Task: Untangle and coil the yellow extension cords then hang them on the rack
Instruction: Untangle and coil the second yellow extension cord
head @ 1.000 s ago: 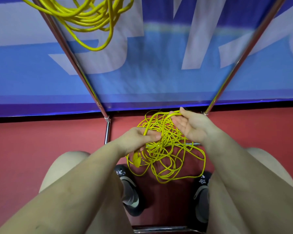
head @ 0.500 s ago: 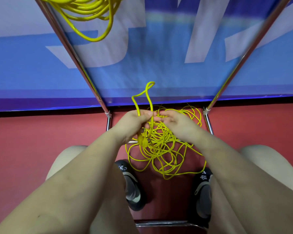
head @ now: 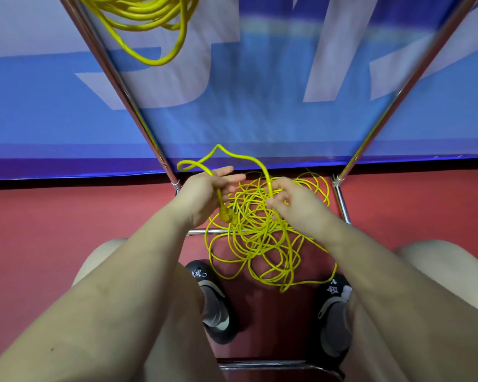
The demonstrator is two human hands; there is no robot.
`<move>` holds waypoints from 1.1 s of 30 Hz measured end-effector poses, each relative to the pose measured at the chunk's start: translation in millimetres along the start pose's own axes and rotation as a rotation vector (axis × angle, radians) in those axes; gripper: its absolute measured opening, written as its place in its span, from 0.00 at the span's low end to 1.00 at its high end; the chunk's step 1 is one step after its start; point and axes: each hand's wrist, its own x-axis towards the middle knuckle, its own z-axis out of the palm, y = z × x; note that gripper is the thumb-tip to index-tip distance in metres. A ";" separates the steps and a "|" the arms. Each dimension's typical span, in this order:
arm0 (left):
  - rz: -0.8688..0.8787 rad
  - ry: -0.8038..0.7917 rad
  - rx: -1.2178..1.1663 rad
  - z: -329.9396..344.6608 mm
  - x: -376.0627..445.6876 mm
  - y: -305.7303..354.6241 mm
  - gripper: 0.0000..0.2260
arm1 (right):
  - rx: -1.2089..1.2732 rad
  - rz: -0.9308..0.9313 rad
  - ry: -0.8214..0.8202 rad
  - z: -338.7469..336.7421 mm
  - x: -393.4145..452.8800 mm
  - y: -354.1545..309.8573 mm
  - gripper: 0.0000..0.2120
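At the bottom edge of the frame a chrome bar (head: 268, 364) runs across, and just above it stand two dark clogs (head: 214, 301) with small star charms, grey socks showing inside; bare knees fill the lower left and lower right. Between the feet and a little further out, the tangled yellow cord (head: 255, 238) lies in loose overlapping loops on the red floor (head: 66, 224), draped over a low chrome crossbar (head: 198, 231).

Both forearms reach from the lower corners to the middle of the frame. The left hand (head: 202, 193) has its thumb and inner fingers curled round the cord near its yellow plug (head: 226, 215), which hangs just below the palm, while the outer fingers point out straight. The right hand (head: 293, 201) pinches the same strand between thumb and curled fingertips. Between the two hands a raised loop (head: 233, 155) of cord arches upward, above the heap.

Further off, the rack (head: 122, 81) shows as two chrome poles slanting out toward the upper corners. A coiled yellow cord (head: 146, 20) hangs at the upper left of the frame on the left pole. Behind stands a blue banner (head: 260, 119) with large pale letters, cropped too much to read.
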 end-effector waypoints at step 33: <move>0.098 -0.141 0.734 -0.7 -7.8 -15.0 0.08 | -0.219 -0.097 0.034 -24.8 -2.7 -14.1 0.09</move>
